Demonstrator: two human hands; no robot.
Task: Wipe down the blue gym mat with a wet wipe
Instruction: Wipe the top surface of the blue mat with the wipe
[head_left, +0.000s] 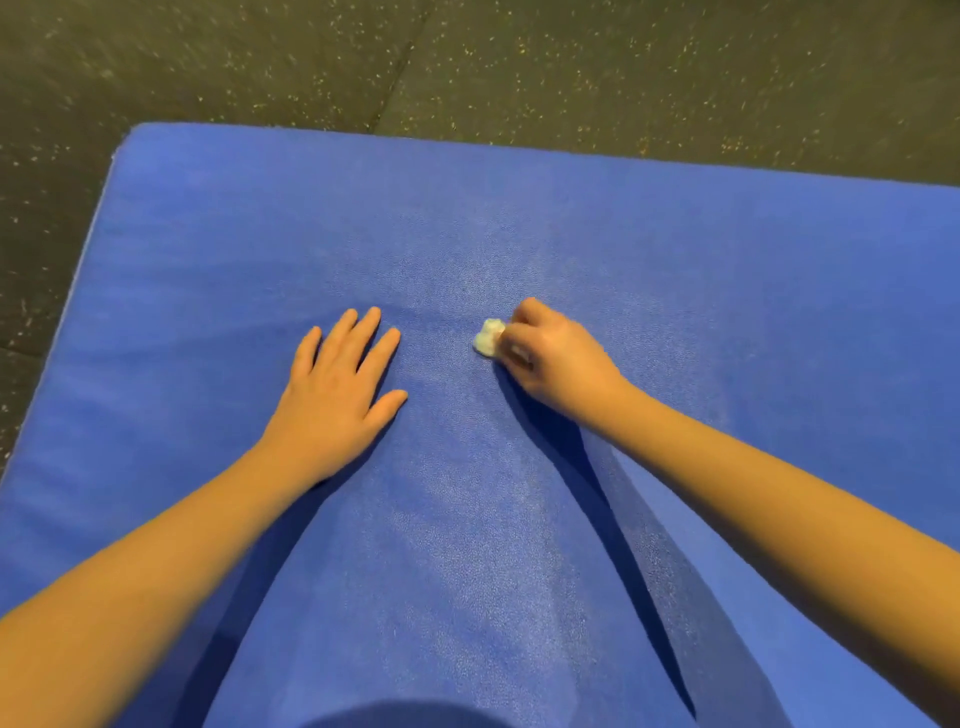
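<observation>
1. Blue and finely textured, the gym mat (467, 208) fills most of the view and lies flat on a dark speckled floor (571, 62). Its far edge and far-left corner show, but it runs out of sight to the right and towards the person.
2. The wet wipe (488, 338) is a small white wad on the mat near the middle of the view. It is pinched in the curled fingers (524, 312) of the right hand (550, 358) and pokes out from their left side.
3. The left hand (337, 395) lies palm-down on the mat with fingers straight and spread, holding nothing. It looks like a brace.
4. The wipe sits between the two hands, touching the right one and apart from the left.
5. Scrunched as it is, the wipe has no clear long axis. Its free end points left, towards the bracing hand.
6. The mat's own long axis cannot be told, since two of its edges are cut off.
7. Judging by this, wiping is under way, and unwiped mat likely lies towards the far-left corner and the far edge. The next stroke depends on which way the wad is driven across the mat.
</observation>
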